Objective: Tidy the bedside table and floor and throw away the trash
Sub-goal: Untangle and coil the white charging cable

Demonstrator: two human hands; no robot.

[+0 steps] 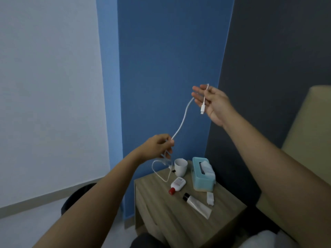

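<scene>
A white charging cable (182, 120) stretches in the air between both hands, above the wooden bedside table (161, 208). My right hand (213, 102) is raised high and pinches the cable near its plug, which dangles below the fingers. My left hand (159, 147) is lower and grips the cable's middle, with loose loops hanging from it down to the table's far corner. On the table lie a white cup (180, 167), a teal tissue box (203, 174), a small white bottle with a red cap (177, 185), a white tube with a black cap (197, 205) and a white charger plug (210, 197).
A blue wall stands behind the table and a dark grey wall to its right. A beige headboard (308, 144) rises at the right edge. A dark round bin (77, 196) sits on the floor left of the table, partly hidden by my left arm.
</scene>
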